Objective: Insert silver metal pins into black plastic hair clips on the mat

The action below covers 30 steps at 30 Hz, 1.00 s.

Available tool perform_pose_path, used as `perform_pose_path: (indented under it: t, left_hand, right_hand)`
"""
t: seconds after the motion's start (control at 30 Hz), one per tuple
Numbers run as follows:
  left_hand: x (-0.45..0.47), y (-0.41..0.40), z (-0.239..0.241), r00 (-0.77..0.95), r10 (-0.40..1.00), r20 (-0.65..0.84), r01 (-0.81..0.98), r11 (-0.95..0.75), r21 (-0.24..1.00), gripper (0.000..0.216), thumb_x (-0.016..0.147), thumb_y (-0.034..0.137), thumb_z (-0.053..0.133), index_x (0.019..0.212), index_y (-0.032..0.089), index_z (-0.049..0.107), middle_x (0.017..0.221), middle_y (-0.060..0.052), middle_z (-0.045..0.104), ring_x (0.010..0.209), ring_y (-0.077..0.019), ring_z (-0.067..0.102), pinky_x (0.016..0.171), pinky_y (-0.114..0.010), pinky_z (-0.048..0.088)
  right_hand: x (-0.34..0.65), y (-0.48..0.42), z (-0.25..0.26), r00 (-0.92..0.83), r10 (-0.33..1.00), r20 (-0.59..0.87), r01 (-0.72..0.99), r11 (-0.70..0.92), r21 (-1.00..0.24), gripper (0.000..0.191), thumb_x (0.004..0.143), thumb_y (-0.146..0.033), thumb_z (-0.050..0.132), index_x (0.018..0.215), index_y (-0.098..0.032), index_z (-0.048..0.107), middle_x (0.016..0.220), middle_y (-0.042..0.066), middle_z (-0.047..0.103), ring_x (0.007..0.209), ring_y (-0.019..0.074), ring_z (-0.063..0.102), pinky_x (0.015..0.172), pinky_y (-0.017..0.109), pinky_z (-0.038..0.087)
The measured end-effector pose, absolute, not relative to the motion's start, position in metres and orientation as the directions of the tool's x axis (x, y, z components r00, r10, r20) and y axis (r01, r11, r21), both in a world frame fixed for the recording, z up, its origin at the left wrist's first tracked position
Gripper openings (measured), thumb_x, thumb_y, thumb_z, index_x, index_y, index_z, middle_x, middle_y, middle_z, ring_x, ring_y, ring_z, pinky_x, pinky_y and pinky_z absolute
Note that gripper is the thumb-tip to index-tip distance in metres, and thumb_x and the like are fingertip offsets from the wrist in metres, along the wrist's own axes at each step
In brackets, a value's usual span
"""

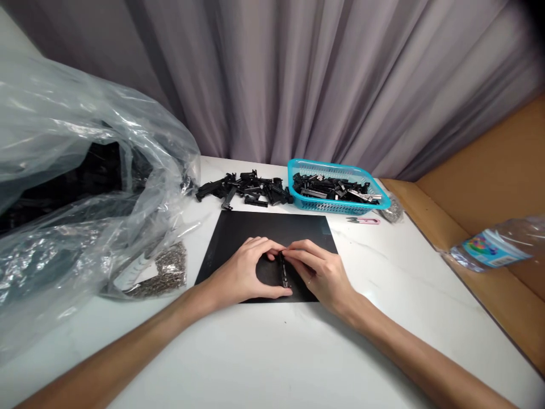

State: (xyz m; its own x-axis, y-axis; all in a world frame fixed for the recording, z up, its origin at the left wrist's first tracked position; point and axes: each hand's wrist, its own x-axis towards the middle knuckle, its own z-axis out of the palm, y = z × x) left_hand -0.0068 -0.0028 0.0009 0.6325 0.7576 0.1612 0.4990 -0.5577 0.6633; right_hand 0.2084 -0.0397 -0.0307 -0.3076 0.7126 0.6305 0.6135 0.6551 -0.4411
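The far end of the black part is partly covered by the left hand and right hand, the plastic bag to their left and the bottle to their right are cut off by the view's edges, and a pouch beyond them is partly hidden by the blue basket.

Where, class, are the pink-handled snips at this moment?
In the head view, the pink-handled snips lie right of centre on the white table, just in front of the blue basket and beyond the right hand.
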Motion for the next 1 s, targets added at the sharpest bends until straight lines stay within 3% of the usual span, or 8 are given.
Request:
perform_pose_path:
  t: [0.1,0.2,0.3,0.43,0.57,0.73,1.0]
  left_hand:
    - [-0.007,-0.003,0.0,0.621,0.767,0.159,0.505,-0.547,0.668,0.06,0.065,0.049,0.091,0.114,0.024,0.067,0.102,-0.003,0.067,0.102,-0.0266,0.063,0.094,-0.042,0.052]
    - [-0.007,-0.003,-0.001,0.617,0.769,0.166,0.515,-0.555,0.653,0.062,0.064,0.049,0.091,0.114,0.023,0.066,0.103,-0.004,0.067,0.103,-0.0273,0.063,0.095,-0.043,0.051]
    - [-0.007,-0.004,-0.001,0.621,0.764,0.173,0.513,-0.563,0.647,0.063,0.065,0.048,0.091,0.117,0.022,0.066,0.103,-0.004,0.067,0.103,-0.027,0.062,0.097,-0.044,0.05]
    - [-0.008,-0.003,0.0,0.627,0.76,0.172,0.507,-0.566,0.651,0.063,0.066,0.048,0.091,0.118,0.023,0.066,0.104,-0.004,0.067,0.104,-0.0268,0.062,0.098,-0.044,0.049]
    - [-0.007,-0.003,0.001,0.622,0.766,0.162,0.517,-0.558,0.649,0.063,0.066,0.049,0.09,0.119,0.023,0.067,0.105,-0.004,0.067,0.105,-0.027,0.062,0.099,-0.044,0.049]
    - [-0.008,-0.002,-0.001,0.615,0.765,0.192,0.52,-0.576,0.631,0.062,0.065,0.054,0.089,0.115,0.024,0.067,0.101,-0.003,0.067,0.101,-0.0271,0.063,0.095,-0.043,0.05]
    - [-0.007,-0.002,0.001,0.626,0.761,0.172,0.517,-0.57,0.639,0.061,0.066,0.055,0.089,0.113,0.024,0.067,0.102,-0.003,0.067,0.103,-0.0267,0.061,0.096,-0.043,0.049]
  right_hand:
    - [0.213,-0.04,-0.026,-0.28,0.785,0.553,0.611,0.59,-0.528,0.017,0.104,-0.027,0.059,0.117,-0.023,0.069,0.11,0.008,0.066,0.091,0.0182,0.07,0.074,0.03,0.06]
    - [0.221,-0.04,-0.016,-0.197,0.837,0.51,0.604,0.514,-0.609,0.029,0.101,-0.035,0.063,0.129,-0.025,0.062,0.114,0.009,0.059,0.098,0.0215,0.064,0.081,0.036,0.059]
    - [0.23,-0.039,-0.005,-0.15,0.868,0.473,0.59,0.463,-0.661,0.026,0.107,-0.036,0.049,0.127,-0.025,0.062,0.116,0.01,0.056,0.108,0.0233,0.06,0.095,0.042,0.054]
    - [0.241,-0.037,0.005,-0.142,0.875,0.463,0.545,0.459,-0.701,0.038,0.112,-0.036,0.032,0.115,-0.023,0.067,0.123,0.011,0.054,0.124,0.0246,0.054,0.111,0.046,0.045]
    - [0.244,-0.036,0.004,-0.169,0.864,0.474,0.581,0.476,-0.661,0.046,0.113,-0.039,0.029,0.106,-0.022,0.071,0.119,0.01,0.058,0.116,0.0241,0.057,0.106,0.044,0.047]
    - [0.238,-0.039,-0.004,-0.358,0.854,0.377,0.549,0.519,-0.655,0.04,0.113,-0.039,0.033,0.131,-0.023,0.064,0.111,0.009,0.063,0.096,0.0191,0.066,0.089,0.036,0.056]
    - [0.235,-0.044,-0.007,-0.535,0.745,0.399,0.64,0.665,-0.384,0.038,0.112,-0.035,0.038,0.14,-0.025,0.061,0.114,0.009,0.069,0.096,0.0198,0.069,0.08,0.034,0.059]
